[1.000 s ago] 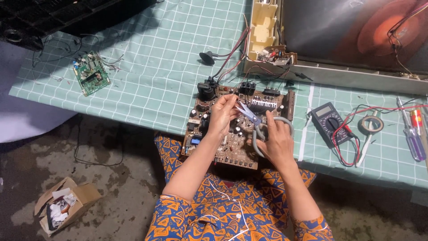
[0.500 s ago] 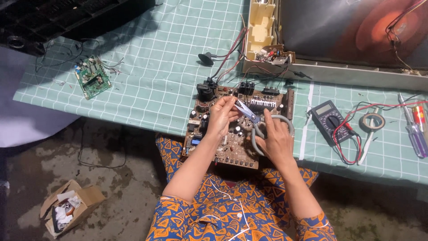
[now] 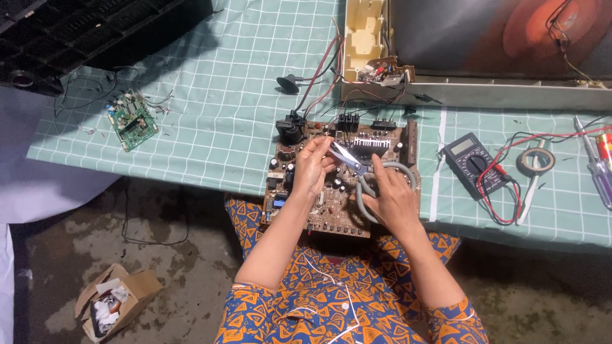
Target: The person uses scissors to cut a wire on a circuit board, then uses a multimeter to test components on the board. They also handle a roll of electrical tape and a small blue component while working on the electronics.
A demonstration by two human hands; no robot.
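L hand (image 3: 312,169) & R hand (image 3: 392,197) close together, fingers curled.

I am noting the brown circuit board (image 3: 341,185) as matt fibre laminate, studded with glossy plastic capacitors and a ribbed bare-metal heat sink (image 3: 371,145). The pliers (image 3: 347,159) between my left hand (image 3: 312,169) and right hand (image 3: 392,197) are showing shiny steel jaws and dull grey rubbery grips. The desk (image 3: 210,127) is wearing a matt checked cloth. The multimeter (image 3: 473,164) is looking like dark matt plastic. The box (image 3: 118,306) on the rough concrete floor (image 3: 172,280) is reading as plain cardboard.
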